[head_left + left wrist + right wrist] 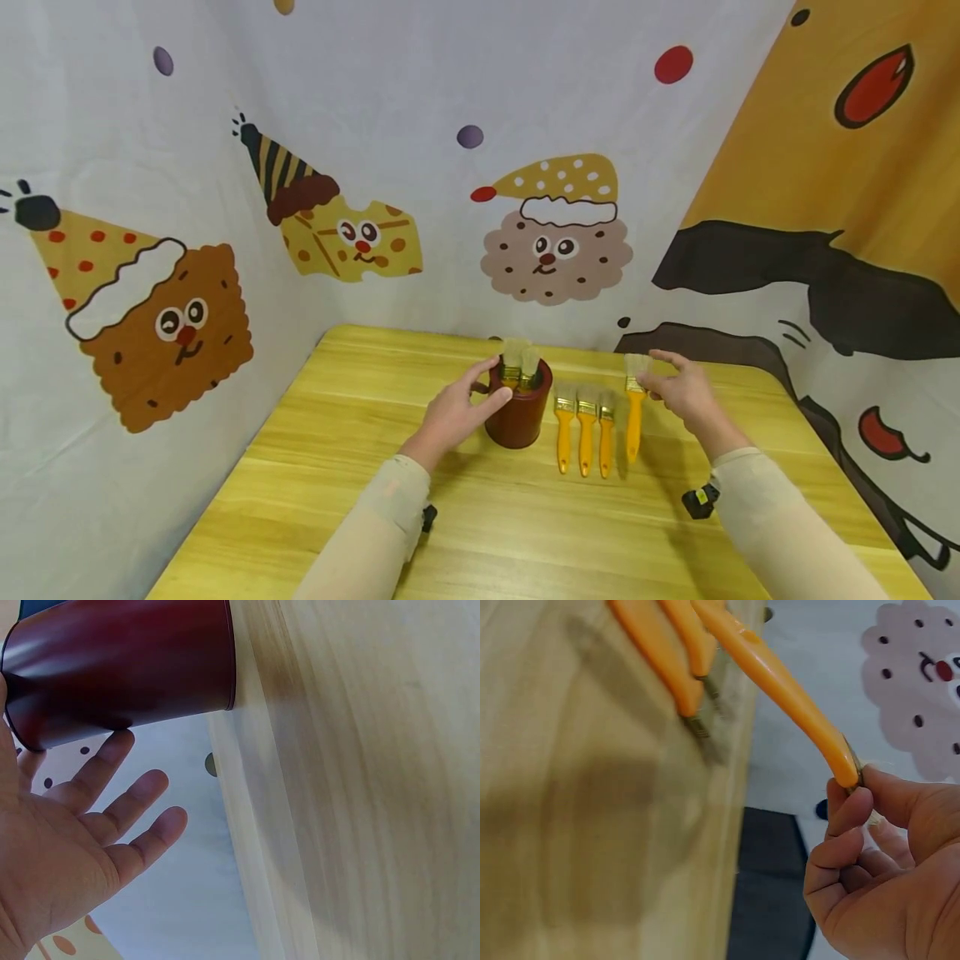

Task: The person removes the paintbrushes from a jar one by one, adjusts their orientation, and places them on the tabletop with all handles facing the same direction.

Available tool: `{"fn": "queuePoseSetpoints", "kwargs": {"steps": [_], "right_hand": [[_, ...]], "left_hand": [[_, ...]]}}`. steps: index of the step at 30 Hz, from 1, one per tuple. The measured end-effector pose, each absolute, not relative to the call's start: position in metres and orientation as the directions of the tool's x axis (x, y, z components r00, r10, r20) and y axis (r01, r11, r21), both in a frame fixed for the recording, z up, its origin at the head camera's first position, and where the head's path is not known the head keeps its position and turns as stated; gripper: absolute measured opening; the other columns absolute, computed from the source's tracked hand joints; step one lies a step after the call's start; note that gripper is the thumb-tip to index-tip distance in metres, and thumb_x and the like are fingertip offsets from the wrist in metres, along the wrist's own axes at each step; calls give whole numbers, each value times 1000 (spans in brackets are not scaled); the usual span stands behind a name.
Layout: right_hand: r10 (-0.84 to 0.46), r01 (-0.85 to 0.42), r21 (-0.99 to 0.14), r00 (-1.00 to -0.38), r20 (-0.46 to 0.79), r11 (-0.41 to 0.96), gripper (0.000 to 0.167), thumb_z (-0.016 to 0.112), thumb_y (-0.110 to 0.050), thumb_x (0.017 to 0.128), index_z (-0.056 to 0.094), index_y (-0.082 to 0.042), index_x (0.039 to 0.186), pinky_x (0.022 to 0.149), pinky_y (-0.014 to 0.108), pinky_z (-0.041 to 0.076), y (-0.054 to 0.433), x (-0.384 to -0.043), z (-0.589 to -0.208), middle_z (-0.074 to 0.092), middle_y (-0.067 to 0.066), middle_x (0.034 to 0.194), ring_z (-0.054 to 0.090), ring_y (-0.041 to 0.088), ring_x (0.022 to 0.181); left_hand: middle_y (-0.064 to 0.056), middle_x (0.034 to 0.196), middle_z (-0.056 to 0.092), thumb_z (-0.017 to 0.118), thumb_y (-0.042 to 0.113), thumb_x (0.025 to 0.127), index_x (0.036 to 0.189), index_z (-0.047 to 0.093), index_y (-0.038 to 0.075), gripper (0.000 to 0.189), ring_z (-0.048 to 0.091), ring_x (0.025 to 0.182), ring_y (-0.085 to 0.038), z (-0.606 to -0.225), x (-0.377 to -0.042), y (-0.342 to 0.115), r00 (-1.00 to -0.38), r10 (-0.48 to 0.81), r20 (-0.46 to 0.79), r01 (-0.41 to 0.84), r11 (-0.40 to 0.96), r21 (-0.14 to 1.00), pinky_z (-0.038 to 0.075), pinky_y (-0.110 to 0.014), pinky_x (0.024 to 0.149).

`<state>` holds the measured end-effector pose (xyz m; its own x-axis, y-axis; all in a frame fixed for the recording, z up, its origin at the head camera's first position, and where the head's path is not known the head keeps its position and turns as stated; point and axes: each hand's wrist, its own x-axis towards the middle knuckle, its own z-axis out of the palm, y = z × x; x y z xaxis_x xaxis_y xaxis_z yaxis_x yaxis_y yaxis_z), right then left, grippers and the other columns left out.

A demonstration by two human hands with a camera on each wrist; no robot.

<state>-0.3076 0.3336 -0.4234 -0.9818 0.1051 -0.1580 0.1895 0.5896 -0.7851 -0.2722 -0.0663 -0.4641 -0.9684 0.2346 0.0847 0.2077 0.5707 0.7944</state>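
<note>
A dark red cylindrical cup [517, 421] stands upright on the wooden table, with paintbrushes [517, 362] inside, pale bristles up. My left hand [453, 417] holds this cup near its rim, thumb on the near side and fingers along the far left side. In the left wrist view, several fingers [124, 806] spread out below the cup [127, 667]. My right hand [686, 396] pinches a paintbrush [634, 425] near its metal band and bristles, its orange handle pointing down. In the right wrist view, thumb and fingertips meet at the end of that handle [787, 697].
Three orange-handled paintbrushes [585, 433] lie side by side between the cup and my right hand, bristles toward the back. Behind the table [480, 533] hangs a white cloth [427, 167] printed with cartoon snacks. Its folds run along the back and left edges.
</note>
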Motion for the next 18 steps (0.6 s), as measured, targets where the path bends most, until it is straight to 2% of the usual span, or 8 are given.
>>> {"fn": "queuePoseSetpoints", "kwargs": {"steps": [3,8,11,15,18], "right_hand": [[104,227,-771,-973,-206,596,77,69,-38,106,32,-15,170,58,31,43,338,-310,-434,78,4,93,57,13,69],[99,272,-764,-959,-266,586,77,67,-37,107,30,-13,171,64,36,44,341,-310,-450,75,2,85,53,12,64],[106,293,-755,-952,-287,586,77,67,-36,107,31,-11,170,61,37,43,342,-311,-459,74,3,80,47,12,59],[107,307,-756,-947,-302,578,75,68,-33,107,33,-7,168,57,33,43,343,-313,-470,75,5,78,46,11,56],[102,312,-765,-945,-310,563,74,68,-29,107,34,-4,167,61,32,48,344,-314,-476,75,5,80,54,12,61]], "left_hand": [[-5,154,62,54,81,96,159,32,63,69,64,135,-36,-465,-273,-66,-969,231,83,205,576,791,54,-59,99],[-6,153,63,53,82,96,159,32,63,69,65,134,-36,-465,-273,-65,-969,231,86,208,577,790,55,-59,98],[-6,154,62,53,82,96,159,33,62,69,64,135,-35,-465,-272,-65,-969,231,85,207,576,791,55,-59,100],[-6,154,63,54,81,97,159,34,61,69,64,135,-34,-465,-272,-65,-969,231,90,211,574,792,54,-60,101],[-8,154,63,54,81,97,160,34,59,69,65,135,-35,-465,-273,-65,-968,233,93,214,574,791,54,-61,101]]}}
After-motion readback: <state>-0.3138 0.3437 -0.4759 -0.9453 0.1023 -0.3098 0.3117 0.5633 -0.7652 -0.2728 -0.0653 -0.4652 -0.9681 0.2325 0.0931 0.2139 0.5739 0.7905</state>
